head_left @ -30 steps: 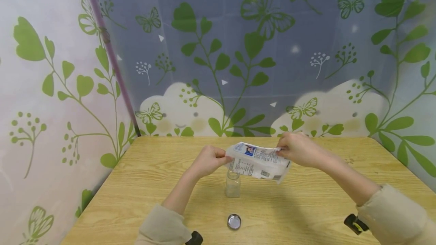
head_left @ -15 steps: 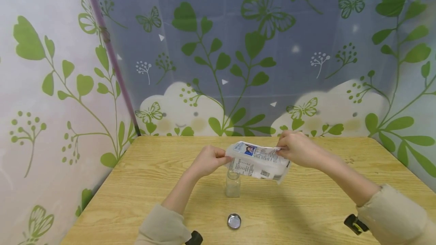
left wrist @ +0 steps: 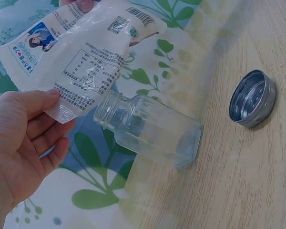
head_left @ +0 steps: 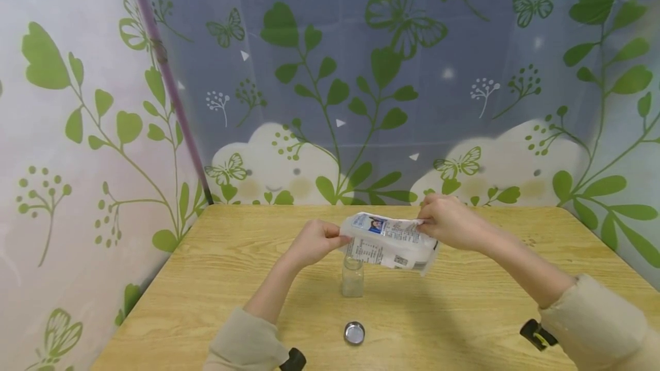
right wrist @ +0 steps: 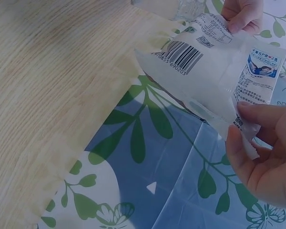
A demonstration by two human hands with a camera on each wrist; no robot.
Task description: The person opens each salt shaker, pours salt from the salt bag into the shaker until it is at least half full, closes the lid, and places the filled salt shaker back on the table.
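Observation:
A white printed plastic packet (head_left: 394, 242) is stretched between both hands above the table. My left hand (head_left: 315, 243) pinches its left end between thumb and fingers, and my right hand (head_left: 451, 224) pinches the right end, held a little higher. Under the packet's left corner stands an uncapped clear glass jar (head_left: 353, 280); the left wrist view shows the packet corner beside its threaded mouth (left wrist: 108, 110). The lower part of the jar looks cloudy, and I cannot tell what is in it. In front of the jar lies a silver metal lid (head_left: 354, 333), its hollow side up.
All this is on a wooden table (head_left: 206, 296). Behind its far edge hangs a leaf-and-butterfly patterned curtain (head_left: 330, 85), with another patterned sheet (head_left: 77, 159) along the left side. A purple pole (head_left: 167, 82) runs down the corner between them.
The packet and my right hand have shifted very slightly up and to the left. Both hands keep their hold, and the jar and lid stay in place.

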